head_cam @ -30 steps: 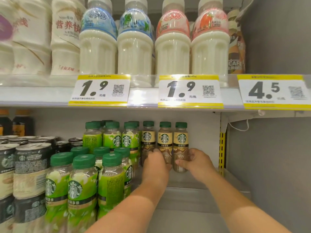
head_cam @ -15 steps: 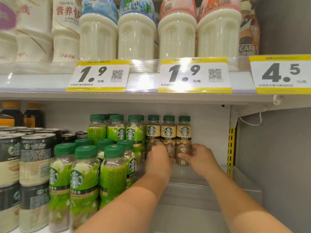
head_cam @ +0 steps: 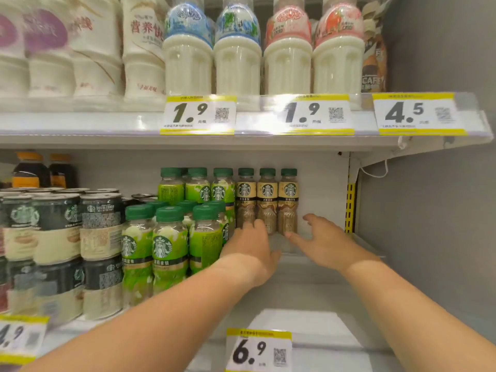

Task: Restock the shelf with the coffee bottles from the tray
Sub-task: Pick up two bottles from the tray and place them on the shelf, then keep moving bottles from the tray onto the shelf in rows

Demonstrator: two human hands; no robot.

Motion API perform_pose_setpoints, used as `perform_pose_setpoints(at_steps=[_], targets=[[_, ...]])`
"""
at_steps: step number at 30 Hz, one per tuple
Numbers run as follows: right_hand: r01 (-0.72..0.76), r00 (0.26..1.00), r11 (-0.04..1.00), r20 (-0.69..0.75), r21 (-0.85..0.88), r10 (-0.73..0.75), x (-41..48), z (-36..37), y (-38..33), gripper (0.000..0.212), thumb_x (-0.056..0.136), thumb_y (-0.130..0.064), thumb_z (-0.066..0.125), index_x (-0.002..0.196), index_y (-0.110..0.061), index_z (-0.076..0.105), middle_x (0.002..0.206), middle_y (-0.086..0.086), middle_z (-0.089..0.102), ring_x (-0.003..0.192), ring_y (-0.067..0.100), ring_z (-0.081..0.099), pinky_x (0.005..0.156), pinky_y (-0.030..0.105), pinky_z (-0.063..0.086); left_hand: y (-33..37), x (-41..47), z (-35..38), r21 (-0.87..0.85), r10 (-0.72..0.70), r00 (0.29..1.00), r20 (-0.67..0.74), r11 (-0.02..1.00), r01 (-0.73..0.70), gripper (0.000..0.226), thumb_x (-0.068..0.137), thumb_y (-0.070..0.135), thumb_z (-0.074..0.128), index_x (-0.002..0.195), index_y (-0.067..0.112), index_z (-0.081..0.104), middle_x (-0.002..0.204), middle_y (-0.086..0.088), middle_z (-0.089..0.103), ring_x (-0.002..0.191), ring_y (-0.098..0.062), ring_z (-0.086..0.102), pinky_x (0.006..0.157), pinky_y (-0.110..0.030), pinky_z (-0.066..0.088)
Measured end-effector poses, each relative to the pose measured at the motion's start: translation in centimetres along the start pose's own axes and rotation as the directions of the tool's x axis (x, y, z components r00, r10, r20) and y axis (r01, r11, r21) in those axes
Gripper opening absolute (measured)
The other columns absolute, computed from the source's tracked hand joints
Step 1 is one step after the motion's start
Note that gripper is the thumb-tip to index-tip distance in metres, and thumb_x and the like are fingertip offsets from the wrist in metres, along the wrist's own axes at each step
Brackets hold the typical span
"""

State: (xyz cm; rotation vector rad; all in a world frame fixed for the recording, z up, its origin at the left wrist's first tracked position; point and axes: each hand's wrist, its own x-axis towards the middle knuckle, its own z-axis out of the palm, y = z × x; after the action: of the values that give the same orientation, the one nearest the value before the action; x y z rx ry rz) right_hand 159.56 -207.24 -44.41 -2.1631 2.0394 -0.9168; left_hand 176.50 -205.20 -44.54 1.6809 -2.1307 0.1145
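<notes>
Green-labelled bottles (head_cam: pixel 171 237) crowd just left of the three coffee bottles (head_cam: pixel 267 200), and stacked cans (head_cam: pixel 99 237) stand farther left. The coffee bottles, tan-labelled with green caps, stand upright in a row at the back of the white shelf (head_cam: pixel 308 285). The left hand (head_cam: pixel 249 251) rests against their bases, fingers loosely curled; the right hand (head_cam: pixel 322 240), fingers spread, holds nothing beside the rightmost one. A grey wall (head_cam: pixel 429 224) lies right.

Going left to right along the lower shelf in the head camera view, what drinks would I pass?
Dark cans → green-label bottles → tan-label coffee bottles → bare shelf on the right.
</notes>
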Motion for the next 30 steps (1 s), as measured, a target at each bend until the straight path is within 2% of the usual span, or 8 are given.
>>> perform_pose_setpoints(at_steps=[5,10,15,18,21,24,27,30], targets=[[-0.007,0.996,0.938,0.079,-0.348,0.037,-7.4,-2.7,-1.5,0.084,0.087,-0.075,0.033,0.154,-0.027,0.017,0.161,-0.001,0.026,0.145,0.024,0.027,0.115,0.04,0.029,-0.2,-2.8,-1.4,0.08,0.208,0.974,0.093,0.973,-0.216,0.064,0.094,0.057,0.043,0.143,0.016,0.035,0.142,-0.01,0.044,0.129,-0.033,0.044,0.103,-0.045,0.041],[-0.068,0.998,0.858,-0.018,-0.509,0.068,-16.1,-2.7,-1.2,0.081,0.089,-0.074,0.021,0.154,-0.025,0.02,0.161,0.003,0.024,0.149,0.026,0.015,0.119,0.043,0.018,-1.5,-6.5,-1.7,0.183,0.418,0.901,0.113,0.883,-0.433,0.071,0.093,0.063,0.031,0.151,0.021,0.027,0.155,-0.011,0.033,0.143,-0.034,0.028,0.114,-0.051,0.027],[-0.15,0.989,0.827,-0.082,-0.542,0.126,-24.8,-1.4,-2.1,0.078,0.092,-0.069,0.026,0.155,-0.025,0.015,0.164,0.003,0.011,0.151,0.024,0.004,0.122,0.041,0.009,-3.8,-11.6,-1.1,0.203,0.583,0.809,0.075,0.785,-0.585,0.078,0.093,0.068,0.023,0.155,0.021,0.017,0.159,-0.012,0.025,0.145,-0.034,0.023,0.116,-0.053,0.023],[-0.147,0.989,0.831,-0.094,-0.536,0.114,-29.2,0.9,-2.5,0.085,0.086,-0.074,0.017,0.155,-0.025,0.014,0.165,0.002,0.007,0.152,0.021,-0.001,0.123,0.04,0.005,-5.5,-15.7,0.0,0.195,0.664,0.747,-0.005,0.734,-0.651,0.082,0.089,0.07,0.013,0.155,0.021,0.018,0.161,-0.011,0.022,0.148,-0.033,0.019,0.118,-0.051,0.021],[-0.047,0.997,0.83,-0.076,-0.555,0.006,-33.4,5.4,-1.7,0.083,0.086,-0.069,0.021,0.154,-0.022,0.021,0.164,0.006,0.012,0.152,0.023,0.003,0.122,0.039,0.005,-7.7,-21.1,3.5,0.233,0.745,0.664,-0.059,0.657,-0.717,0.082,0.088,0.067,0.018,0.151,0.016,0.031,0.157,-0.017,0.031,0.144,-0.038,0.029,0.116,-0.052,0.026],[0.074,0.996,0.829,-0.003,-0.554,-0.09,-38.0,11.3,0.2,0.078,0.089,-0.062,0.034,0.151,-0.016,0.031,0.162,0.012,0.021,0.15,0.029,0.011,0.12,0.043,0.012,-9.9,-26.5,8.9,0.236,0.797,0.604,0.017,0.584,-0.777,0.078,0.091,0.064,0.028,0.151,0.014,0.032,0.157,-0.019,0.031,0.144,-0.039,0.03,0.114,-0.054,0.028],[0.139,0.989,0.857,0.104,-0.496,-0.1,-41.9,17.5,2.8,0.077,0.088,-0.06,0.038,0.148,-0.012,0.035,0.159,0.014,0.027,0.149,0.032,0.017,0.118,0.047,0.02,-12.9,-31.1,15.1,0.183,0.794,0.602,0.085,0.581,-0.793,0.077,0.092,0.063,0.03,0.152,0.014,0.03,0.157,-0.017,0.03,0.144,-0.037,0.03,0.115,-0.053,0.027],[0.186,0.966,0.868,0.249,-0.46,-0.075,-45.4,23.1,5.4,0.076,0.087,-0.058,0.045,0.148,-0.012,0.036,0.159,0.014,0.029,0.149,0.031,0.018,0.12,0.044,0.019,-15.9,-35.3,20.7,0.139,0.71,0.672,0.208,0.659,-0.739,0.081,0.091,0.064,0.029,0.151,0.012,0.031,0.156,-0.017,0.034,0.142,-0.037,0.033,0.114,-0.052,0.029]])
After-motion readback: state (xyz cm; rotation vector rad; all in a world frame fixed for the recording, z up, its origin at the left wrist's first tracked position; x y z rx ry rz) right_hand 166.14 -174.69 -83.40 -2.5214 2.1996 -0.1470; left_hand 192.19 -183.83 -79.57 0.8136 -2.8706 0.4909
